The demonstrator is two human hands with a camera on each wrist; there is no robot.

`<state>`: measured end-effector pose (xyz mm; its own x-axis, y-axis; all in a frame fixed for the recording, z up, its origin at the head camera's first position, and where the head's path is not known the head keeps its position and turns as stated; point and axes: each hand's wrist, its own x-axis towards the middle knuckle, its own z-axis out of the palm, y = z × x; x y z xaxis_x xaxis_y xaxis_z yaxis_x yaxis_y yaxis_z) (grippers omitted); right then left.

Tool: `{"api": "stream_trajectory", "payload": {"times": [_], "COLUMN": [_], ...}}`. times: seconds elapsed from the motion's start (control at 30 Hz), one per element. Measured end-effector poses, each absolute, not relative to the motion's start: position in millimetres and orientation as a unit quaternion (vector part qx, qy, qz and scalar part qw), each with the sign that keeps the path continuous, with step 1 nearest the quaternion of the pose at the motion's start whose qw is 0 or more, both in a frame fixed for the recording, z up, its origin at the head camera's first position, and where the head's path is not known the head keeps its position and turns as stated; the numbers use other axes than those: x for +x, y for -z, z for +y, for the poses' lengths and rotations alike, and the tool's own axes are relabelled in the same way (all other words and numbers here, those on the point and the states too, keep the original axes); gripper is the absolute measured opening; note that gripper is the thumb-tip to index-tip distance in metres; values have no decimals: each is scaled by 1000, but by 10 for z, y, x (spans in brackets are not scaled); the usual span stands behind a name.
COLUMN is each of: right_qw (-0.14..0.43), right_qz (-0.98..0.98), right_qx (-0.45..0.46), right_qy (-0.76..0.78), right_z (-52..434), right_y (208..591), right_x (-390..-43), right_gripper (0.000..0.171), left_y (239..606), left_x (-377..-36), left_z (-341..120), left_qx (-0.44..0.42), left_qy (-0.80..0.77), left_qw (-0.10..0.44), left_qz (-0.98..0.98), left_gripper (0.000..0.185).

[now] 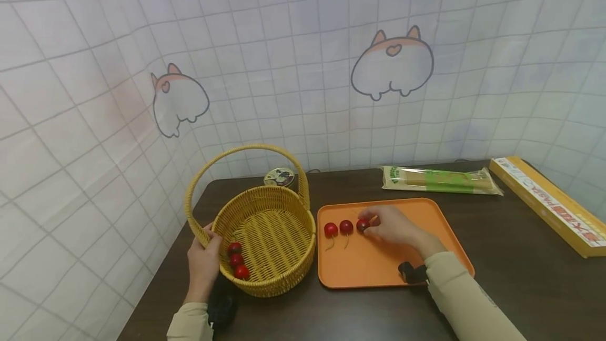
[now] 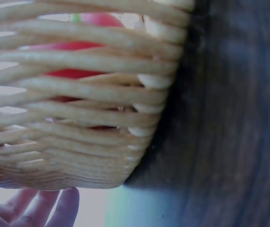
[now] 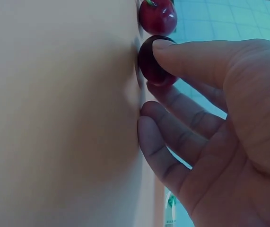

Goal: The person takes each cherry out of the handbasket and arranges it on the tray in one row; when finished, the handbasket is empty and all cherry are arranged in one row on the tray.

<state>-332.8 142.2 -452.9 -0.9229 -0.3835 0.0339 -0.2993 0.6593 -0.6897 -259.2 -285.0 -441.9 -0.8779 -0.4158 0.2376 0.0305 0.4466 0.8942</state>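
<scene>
My right hand [image 1: 393, 228] rests on the orange tray [image 1: 445, 236] with its fingertips pinching the rightmost cherry [image 1: 362, 225] of a row of three. The wrist view shows what my head camera cannot: the thumb [image 3: 191, 54] presses on top of that dark cherry [image 3: 150, 64], the other fingers curl beneath it against the tray, and the next cherry [image 3: 157, 15] sits just beyond, nearly touching. From the head view I see the other two cherries, the middle one [image 1: 346, 227] and the left one [image 1: 330, 230], each with its thin stem trailing toward me; the row itself runs left to right across the tray's near-left part. I cannot make out the stem of the pinched cherry.

My left hand [image 1: 204, 262] grips the rim of the woven basket [image 1: 279, 257] on its left side, beside the foot of the handle [image 1: 246, 154]. Three more cherries [image 1: 236, 260] lie inside against that same wall. The left wrist view shows only wicker strands up close, red fruit [image 2: 73, 71] glimpsed through the gaps, and fingertips [image 2: 40, 208] below.

Further out on the dark table [image 1: 521, 267] lie a green packet [image 1: 440, 179] and a long yellow box [image 1: 549, 201].
</scene>
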Motion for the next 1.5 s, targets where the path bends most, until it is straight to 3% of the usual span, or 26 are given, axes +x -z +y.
{"api": "stream_trajectory", "payload": {"times": [0.7, 1.17, 1.5], "right_qw": [72, -47, -4], "right_qz": [902, 866, 800], "right_qx": [-195, -256, -317], "right_qy": [377, 427, 509], "right_z": [1435, 1223, 677], "right_y": [4480, 3981, 3975], "right_x": [-3316, -3098, -2814], "right_gripper": [41, 20, 16], "left_y": [4453, 4419, 4444], "left_x": [-2587, -2592, -2602], "left_z": [-2865, -2855, -2851], "left_qx": [127, 118, 114], "left_qy": [519, 523, 522], "left_qw": [223, 219, 219], "left_qz": [-815, -815, -816], "left_gripper": [37, 38, 41]}}
